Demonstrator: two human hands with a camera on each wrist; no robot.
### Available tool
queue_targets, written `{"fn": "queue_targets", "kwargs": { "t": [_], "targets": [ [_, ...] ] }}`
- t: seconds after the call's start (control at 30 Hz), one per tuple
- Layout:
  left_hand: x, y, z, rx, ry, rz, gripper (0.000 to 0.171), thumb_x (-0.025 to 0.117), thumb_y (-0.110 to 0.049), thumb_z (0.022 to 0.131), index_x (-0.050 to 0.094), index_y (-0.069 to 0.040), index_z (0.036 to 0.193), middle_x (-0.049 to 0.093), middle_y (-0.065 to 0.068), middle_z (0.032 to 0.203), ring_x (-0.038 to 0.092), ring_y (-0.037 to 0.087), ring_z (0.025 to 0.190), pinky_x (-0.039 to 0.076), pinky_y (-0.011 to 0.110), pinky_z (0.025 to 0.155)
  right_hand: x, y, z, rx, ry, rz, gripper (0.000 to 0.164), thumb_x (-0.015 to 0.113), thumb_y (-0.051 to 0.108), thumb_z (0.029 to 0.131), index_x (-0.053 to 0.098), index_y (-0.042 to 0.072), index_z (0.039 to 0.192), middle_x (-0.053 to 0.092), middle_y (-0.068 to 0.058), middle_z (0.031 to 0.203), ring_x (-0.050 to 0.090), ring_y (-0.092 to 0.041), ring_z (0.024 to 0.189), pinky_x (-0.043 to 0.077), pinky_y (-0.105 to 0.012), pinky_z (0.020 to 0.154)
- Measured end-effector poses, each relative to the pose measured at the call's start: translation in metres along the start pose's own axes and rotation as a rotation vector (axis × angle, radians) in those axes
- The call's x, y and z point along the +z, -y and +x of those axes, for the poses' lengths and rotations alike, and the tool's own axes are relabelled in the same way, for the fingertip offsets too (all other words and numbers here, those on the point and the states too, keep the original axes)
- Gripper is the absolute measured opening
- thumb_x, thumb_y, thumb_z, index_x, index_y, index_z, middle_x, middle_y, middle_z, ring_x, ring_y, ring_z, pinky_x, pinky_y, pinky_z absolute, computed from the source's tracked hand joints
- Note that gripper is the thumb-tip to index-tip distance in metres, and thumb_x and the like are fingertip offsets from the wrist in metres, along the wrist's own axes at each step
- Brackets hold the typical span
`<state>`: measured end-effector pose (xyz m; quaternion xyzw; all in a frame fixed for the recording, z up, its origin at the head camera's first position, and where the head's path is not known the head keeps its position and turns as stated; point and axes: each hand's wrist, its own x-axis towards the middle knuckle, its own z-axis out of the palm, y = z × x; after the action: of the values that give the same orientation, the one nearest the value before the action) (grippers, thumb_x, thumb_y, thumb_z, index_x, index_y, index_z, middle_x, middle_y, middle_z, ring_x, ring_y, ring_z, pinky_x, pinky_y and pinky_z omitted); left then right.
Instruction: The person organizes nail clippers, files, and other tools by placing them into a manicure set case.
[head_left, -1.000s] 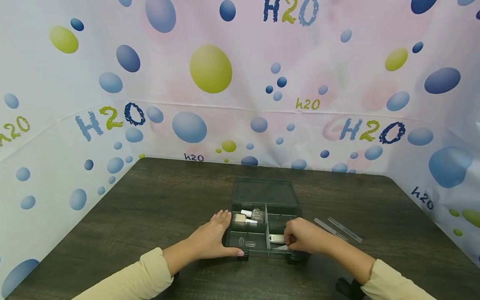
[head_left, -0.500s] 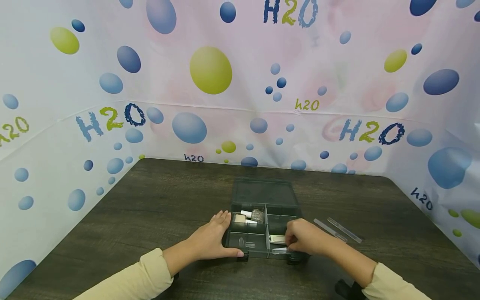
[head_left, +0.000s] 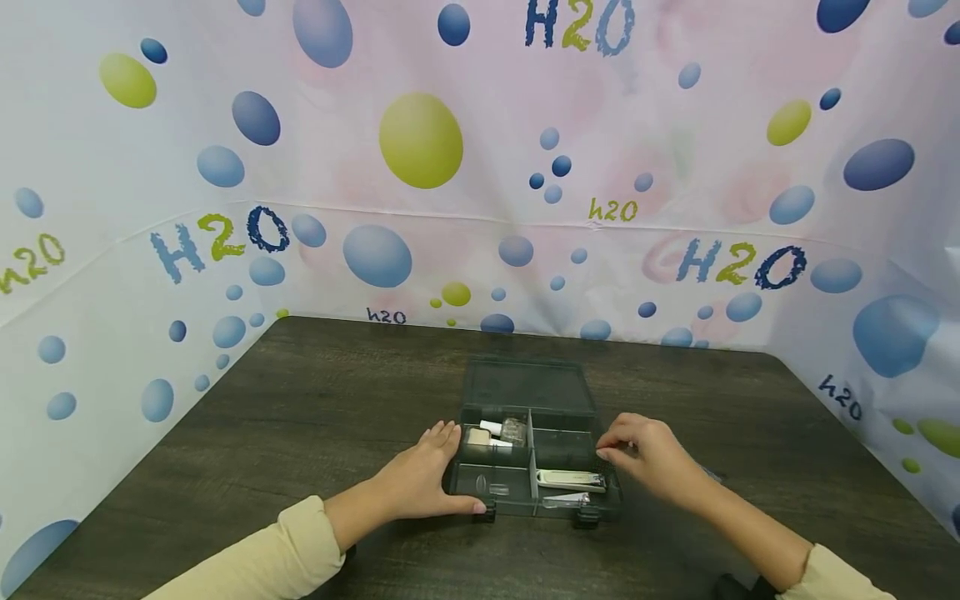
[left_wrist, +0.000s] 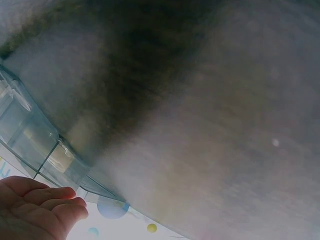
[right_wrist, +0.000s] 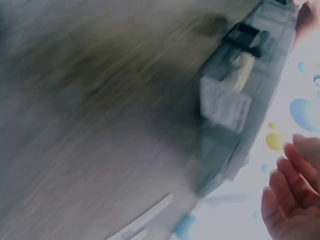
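Observation:
A dark see-through divider box (head_left: 564, 450) stands with its lid (head_left: 528, 387) tipped back. My left hand (head_left: 420, 475) rests along its left side, fingers straight and thumb near the front left latch. Beside the right wall, my right hand (head_left: 652, 462) is raised with loosely bent fingers; the right wrist view shows nothing between them. In the front right compartment lie a large nail clipper (head_left: 572, 480) and, before it, a smaller nail clipper (head_left: 566, 500). A glass bottle with a white cap (head_left: 513, 431) and a beige bottle (head_left: 478, 437) fill the back left compartment.
Small clear pieces (head_left: 498, 489) lie in the front left compartment. Right of the box, clear strips (right_wrist: 145, 217) lie on the dark wooden table (head_left: 360, 375), mostly hidden behind the right hand in the head view. A bubble-print sheet (head_left: 480, 250) closes off the back and sides.
My right hand has let go of the things in the front right compartment and moved up and right, out of the box. Both nail clippers now show fully. The left hand stays put.

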<state>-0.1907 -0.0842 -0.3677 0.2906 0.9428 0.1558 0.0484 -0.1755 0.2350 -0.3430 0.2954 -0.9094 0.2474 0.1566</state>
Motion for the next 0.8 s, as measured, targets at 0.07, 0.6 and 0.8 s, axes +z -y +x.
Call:
{"fn": "queue_targets", "kwargs": {
  "t": [0.07, 0.6, 0.8],
  "targets": [
    [0.0, 0.0, 0.0, 0.0, 0.0, 0.0, 0.104, 0.062, -0.065, 0.075, 0.029, 0.007, 0.142, 0.027, 0.025, 0.148, 0.025, 0.04, 0.138, 0.035, 0.054, 0.104, -0.002, -0.005, -0.005, 0.015, -0.072, -0.045, 0.008, 0.072, 0.003, 0.077, 0.071, 0.009, 0.082, 0.061, 0.008, 0.08, 0.049, 0.003, 0.068, 0.043, -0.019, 0.054],
    [-0.003, -0.001, 0.0, -0.01, 0.001, 0.001, 0.104, 0.063, -0.064, 0.075, 0.029, 0.007, 0.142, 0.028, 0.026, 0.148, 0.026, 0.04, 0.138, 0.036, 0.055, 0.103, -0.01, -0.049, -0.049, 0.277, -0.177, -0.178, 0.028, 0.077, 0.004, 0.07, 0.067, -0.002, 0.096, 0.065, -0.007, 0.086, 0.059, -0.023, 0.073, 0.051, -0.027, 0.059],
    [-0.002, -0.002, 0.001, -0.01, 0.004, -0.004, 0.104, 0.062, -0.065, 0.075, 0.029, 0.007, 0.142, 0.027, 0.025, 0.148, 0.025, 0.04, 0.138, 0.038, 0.057, 0.101, -0.01, -0.06, -0.061, 0.434, -0.063, -0.145, 0.033, 0.075, 0.008, 0.073, 0.064, -0.008, 0.099, 0.064, -0.015, 0.089, 0.061, -0.025, 0.076, 0.053, -0.035, 0.063]
  ]
}}
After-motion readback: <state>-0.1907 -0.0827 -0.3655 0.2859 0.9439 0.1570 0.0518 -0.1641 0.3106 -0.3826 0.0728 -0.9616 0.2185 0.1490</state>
